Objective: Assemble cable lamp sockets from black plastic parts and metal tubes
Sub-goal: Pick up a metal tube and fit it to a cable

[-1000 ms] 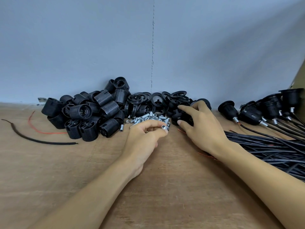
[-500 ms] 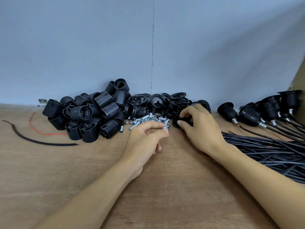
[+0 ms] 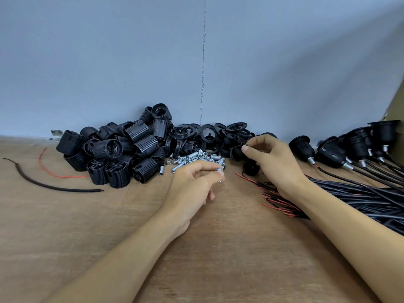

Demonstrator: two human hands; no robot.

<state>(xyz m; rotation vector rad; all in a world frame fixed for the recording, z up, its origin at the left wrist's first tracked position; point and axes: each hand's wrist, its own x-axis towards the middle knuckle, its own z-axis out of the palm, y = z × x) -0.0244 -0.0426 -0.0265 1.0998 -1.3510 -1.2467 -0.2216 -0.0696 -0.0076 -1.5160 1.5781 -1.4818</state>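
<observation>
A short metal tube (image 3: 219, 170) is pinched between the thumb and forefinger of the left hand (image 3: 192, 184), just above the surface (image 3: 218, 248). That grip is tight on the tube, and the other fingers are curled under the palm. The tube is just in front of a heap of loose metal tubes (image 3: 196, 157) that lies on the surface.

To the right, the right hand (image 3: 273, 162) has its fingers bent round a black plastic cap (image 3: 251, 169), with thumb and forefinger meeting at the top. The palm hides most of the cap, so I cannot tell exactly how the grip sits on it. The two hands are near each other but apart.

Behind the tube heap, a pile of flat black rings (image 3: 209, 136) lies against the wall (image 3: 131, 62). Left of that is a larger pile of ribbed black socket bodies (image 3: 122, 154), some on their sides and some stacked.

On the far right, finished sockets (image 3: 328, 152) lie in a row, each with a metal tube and a black cable coming out of it. Their cables (image 3: 360, 193) run in a thick bundle under the right forearm, and their bared red wire ends (image 3: 275, 200) fan out on the surface.

At the far left lie a loose piece of black cable (image 3: 43, 184) and a thin red wire (image 3: 54, 171).
</observation>
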